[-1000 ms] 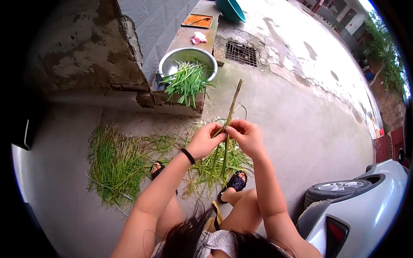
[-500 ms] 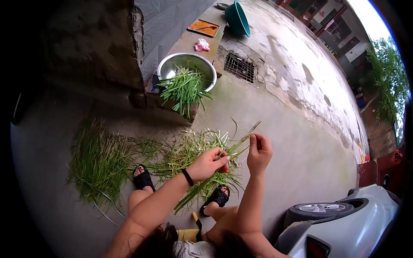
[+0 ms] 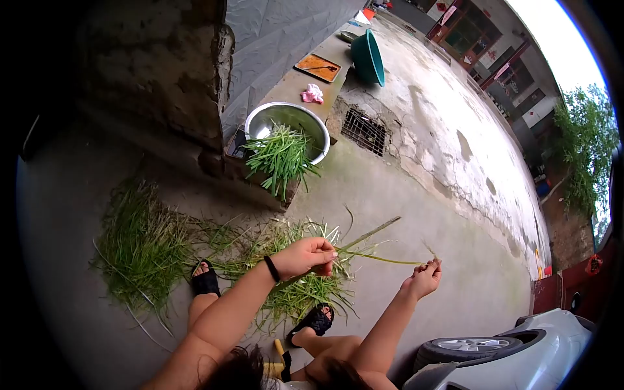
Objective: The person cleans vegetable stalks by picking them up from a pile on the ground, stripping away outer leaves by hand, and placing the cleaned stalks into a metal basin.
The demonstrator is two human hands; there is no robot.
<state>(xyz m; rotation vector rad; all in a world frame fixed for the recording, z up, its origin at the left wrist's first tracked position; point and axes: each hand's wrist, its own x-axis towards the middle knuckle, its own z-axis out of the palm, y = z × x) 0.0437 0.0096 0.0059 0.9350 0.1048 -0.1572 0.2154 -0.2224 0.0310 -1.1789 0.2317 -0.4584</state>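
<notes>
My left hand, with a black band on its wrist, is closed around a few long chives whose ends stick out to the right. My right hand pinches the end of a thin strand, which stretches taut back to the left hand. Below my hands a loose heap of trimmed-looking green and pale blades lies on the concrete between my feet. A denser pile of long chives spreads at the left. Ahead, a metal bowl on a ledge holds a bundle of green chives hanging over its rim.
Past the bowl on the ledge lie a pink cloth and an orange tray. A teal basin leans on its side beside them. A metal drain grate is set in the ground. A silver car stands at lower right.
My right hand has moved right and down, away from the left hand, drawing a thin strand out between them. My left hand still grips the chives. The view has shifted slightly.
</notes>
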